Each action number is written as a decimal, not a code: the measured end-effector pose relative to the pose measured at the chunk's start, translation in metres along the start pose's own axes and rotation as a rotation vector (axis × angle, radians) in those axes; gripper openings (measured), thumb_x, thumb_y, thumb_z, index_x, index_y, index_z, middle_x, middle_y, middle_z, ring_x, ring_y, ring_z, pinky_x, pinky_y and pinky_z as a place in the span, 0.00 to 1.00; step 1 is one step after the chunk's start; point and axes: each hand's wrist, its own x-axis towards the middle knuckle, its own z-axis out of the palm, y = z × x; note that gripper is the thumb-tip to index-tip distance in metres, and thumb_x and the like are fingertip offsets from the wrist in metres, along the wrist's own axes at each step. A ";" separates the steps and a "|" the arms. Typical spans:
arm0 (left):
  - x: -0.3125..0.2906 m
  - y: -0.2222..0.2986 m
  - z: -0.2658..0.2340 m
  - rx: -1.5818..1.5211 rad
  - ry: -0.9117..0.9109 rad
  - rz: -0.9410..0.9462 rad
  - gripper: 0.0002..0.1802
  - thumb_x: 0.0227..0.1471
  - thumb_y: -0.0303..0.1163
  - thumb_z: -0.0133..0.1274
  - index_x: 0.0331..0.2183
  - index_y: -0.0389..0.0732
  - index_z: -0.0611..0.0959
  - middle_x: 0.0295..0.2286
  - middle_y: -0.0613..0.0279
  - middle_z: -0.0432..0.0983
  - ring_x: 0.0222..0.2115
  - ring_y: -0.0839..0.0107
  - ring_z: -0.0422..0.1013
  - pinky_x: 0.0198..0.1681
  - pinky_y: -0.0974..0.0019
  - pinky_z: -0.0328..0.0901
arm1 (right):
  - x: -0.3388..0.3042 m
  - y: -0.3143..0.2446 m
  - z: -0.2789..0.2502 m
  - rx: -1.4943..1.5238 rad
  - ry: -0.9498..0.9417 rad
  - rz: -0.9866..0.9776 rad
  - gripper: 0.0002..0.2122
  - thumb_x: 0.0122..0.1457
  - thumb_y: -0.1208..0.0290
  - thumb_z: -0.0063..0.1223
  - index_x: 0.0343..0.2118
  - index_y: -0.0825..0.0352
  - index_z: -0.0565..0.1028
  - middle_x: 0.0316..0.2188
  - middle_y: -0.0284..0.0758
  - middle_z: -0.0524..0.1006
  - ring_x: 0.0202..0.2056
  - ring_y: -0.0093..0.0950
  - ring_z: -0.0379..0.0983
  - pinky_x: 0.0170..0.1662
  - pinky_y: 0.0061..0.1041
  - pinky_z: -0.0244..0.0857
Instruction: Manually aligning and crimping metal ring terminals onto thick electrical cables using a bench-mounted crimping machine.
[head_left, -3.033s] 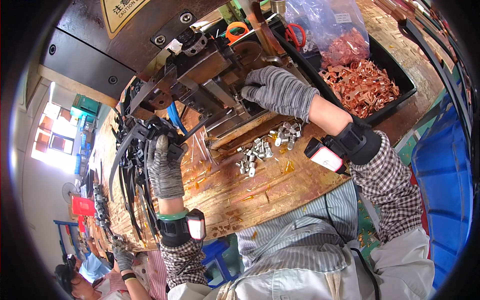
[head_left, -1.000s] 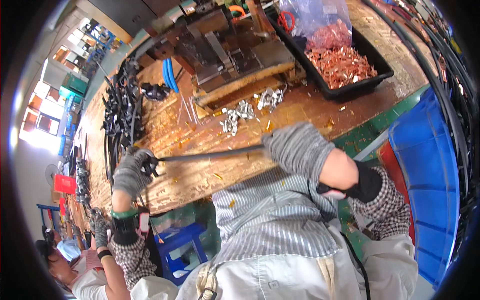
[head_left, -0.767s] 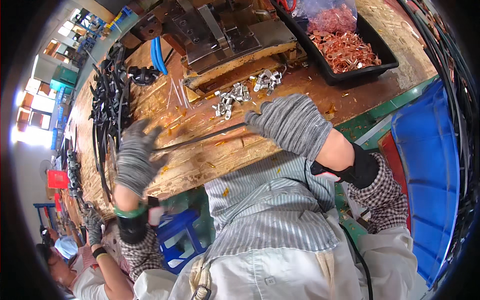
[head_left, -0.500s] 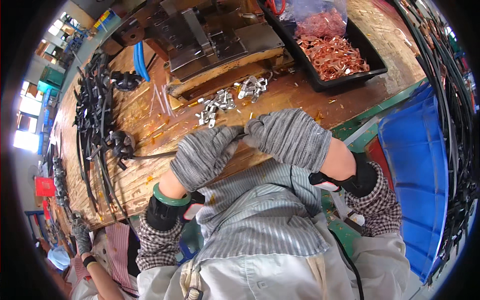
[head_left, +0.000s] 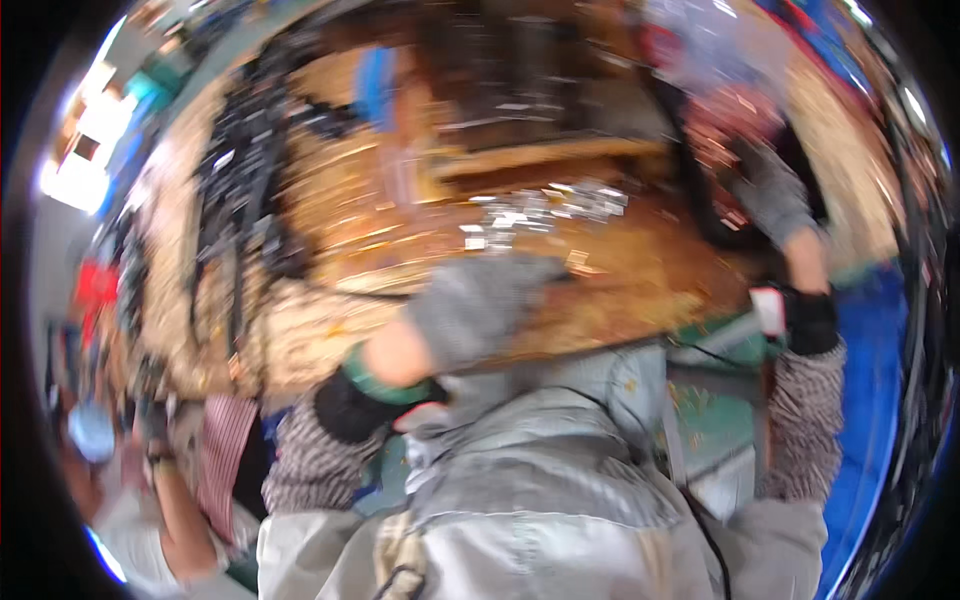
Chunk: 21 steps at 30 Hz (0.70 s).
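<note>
Gray-gloved left hand (head_left: pixel 480 308) closed on thin black cable (head_left: pixel 375 295), which runs leftward over worn wooden bench (head_left: pixel 640 280). Gray-gloved right hand (head_left: pixel 772 195) reaches into black tray (head_left: pixel 692 185) at copper-coloured metal pieces (head_left: pixel 706 145); blurred, can't tell its grip. Silver metal terminals (head_left: pixel 545 212) lie beyond left hand.

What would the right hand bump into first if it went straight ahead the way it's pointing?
Probably the copper pieces in the black tray: the right hand points at them. Blur hides how close it is, or whether it touches them.
</note>
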 end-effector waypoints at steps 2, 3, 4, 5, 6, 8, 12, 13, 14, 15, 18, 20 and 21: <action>0.012 0.018 0.002 0.592 -0.024 0.008 0.22 0.49 0.35 0.43 0.47 0.39 0.65 0.25 0.60 0.69 0.23 0.66 0.69 0.19 0.66 0.63 | 0.022 0.002 0.017 -0.110 -0.329 0.116 0.15 0.51 0.60 0.47 0.37 0.65 0.72 0.36 0.44 0.72 0.40 0.41 0.67 0.42 0.37 0.61; 0.021 0.034 -0.003 0.510 -0.089 -0.029 0.19 0.49 0.35 0.43 0.44 0.42 0.67 0.26 0.59 0.69 0.25 0.62 0.70 0.19 0.64 0.63 | 0.022 0.038 0.037 -0.147 -0.290 0.000 0.14 0.51 0.62 0.46 0.37 0.65 0.72 0.35 0.44 0.71 0.40 0.41 0.67 0.42 0.37 0.61; 0.027 0.040 -0.009 0.479 -0.135 -0.056 0.19 0.48 0.35 0.44 0.44 0.45 0.68 0.26 0.58 0.70 0.23 0.61 0.70 0.19 0.63 0.63 | 0.022 0.037 0.037 -0.150 -0.234 0.005 0.13 0.51 0.63 0.46 0.37 0.64 0.73 0.36 0.43 0.71 0.40 0.41 0.67 0.42 0.37 0.61; 0.037 0.047 -0.016 0.490 -0.187 -0.094 0.19 0.46 0.34 0.45 0.44 0.44 0.68 0.25 0.57 0.71 0.22 0.60 0.70 0.19 0.62 0.63 | 0.011 0.044 0.030 -0.089 -0.121 -0.014 0.14 0.50 0.65 0.46 0.38 0.65 0.72 0.37 0.43 0.71 0.41 0.40 0.67 0.43 0.35 0.61; 0.041 0.057 -0.023 0.494 -0.256 -0.096 0.19 0.45 0.33 0.46 0.43 0.44 0.69 0.25 0.56 0.71 0.21 0.59 0.69 0.19 0.62 0.63 | 0.004 0.078 0.037 -0.057 -0.118 -0.048 0.14 0.49 0.67 0.47 0.39 0.65 0.72 0.39 0.42 0.71 0.42 0.38 0.67 0.45 0.33 0.60; 0.035 0.061 -0.034 0.478 -0.128 -0.091 0.17 0.44 0.32 0.45 0.40 0.41 0.71 0.24 0.53 0.72 0.23 0.57 0.70 0.22 0.59 0.63 | 0.011 0.084 0.053 0.016 -0.050 -0.096 0.12 0.49 0.69 0.49 0.37 0.65 0.73 0.40 0.41 0.72 0.42 0.37 0.67 0.45 0.31 0.60; 0.037 0.039 -0.022 0.408 0.380 0.160 0.15 0.44 0.33 0.46 0.36 0.37 0.72 0.26 0.50 0.72 0.24 0.54 0.70 0.24 0.57 0.64 | 0.017 0.071 0.080 -0.016 0.051 -0.092 0.11 0.46 0.69 0.49 0.33 0.64 0.74 0.36 0.40 0.73 0.41 0.37 0.68 0.45 0.32 0.61; 0.037 0.043 -0.020 0.546 0.395 0.095 0.16 0.46 0.33 0.46 0.39 0.40 0.73 0.25 0.54 0.72 0.22 0.56 0.69 0.22 0.58 0.64 | 0.022 0.047 0.080 -0.019 0.080 -0.074 0.10 0.44 0.68 0.50 0.31 0.64 0.74 0.34 0.39 0.73 0.40 0.38 0.68 0.45 0.33 0.60; 0.043 0.049 -0.014 0.734 0.295 0.098 0.16 0.51 0.35 0.44 0.43 0.46 0.72 0.25 0.58 0.70 0.20 0.61 0.69 0.19 0.64 0.61 | -0.002 0.065 0.061 -0.068 0.206 -0.063 0.09 0.43 0.68 0.51 0.29 0.63 0.74 0.33 0.38 0.73 0.39 0.38 0.68 0.44 0.34 0.60; 0.042 0.048 -0.010 0.650 0.183 -0.051 0.13 0.50 0.35 0.46 0.40 0.49 0.73 0.24 0.60 0.70 0.19 0.63 0.69 0.18 0.64 0.61 | 0.008 0.040 0.056 0.041 0.166 -0.114 0.10 0.43 0.68 0.53 0.30 0.63 0.74 0.34 0.39 0.73 0.38 0.39 0.68 0.43 0.34 0.61; 0.044 0.058 -0.003 0.773 0.003 -0.168 0.12 0.49 0.36 0.45 0.39 0.49 0.75 0.22 0.62 0.70 0.18 0.64 0.68 0.18 0.63 0.61 | 0.007 0.016 0.030 0.084 0.071 -0.039 0.13 0.40 0.66 0.57 0.32 0.63 0.74 0.31 0.40 0.73 0.37 0.39 0.68 0.43 0.34 0.61; 0.042 0.056 0.007 0.801 -0.031 -0.172 0.13 0.49 0.36 0.44 0.39 0.49 0.75 0.22 0.61 0.70 0.18 0.64 0.68 0.18 0.62 0.61 | 0.008 0.015 0.026 0.037 0.086 -0.055 0.14 0.40 0.68 0.57 0.33 0.61 0.75 0.31 0.40 0.73 0.38 0.38 0.68 0.43 0.33 0.61; 0.041 0.051 0.011 0.836 -0.060 -0.212 0.13 0.50 0.37 0.43 0.39 0.49 0.75 0.22 0.61 0.70 0.19 0.63 0.68 0.19 0.62 0.62 | 0.010 0.011 0.024 -0.031 0.043 -0.113 0.14 0.39 0.69 0.56 0.33 0.60 0.75 0.32 0.40 0.73 0.38 0.38 0.68 0.43 0.33 0.61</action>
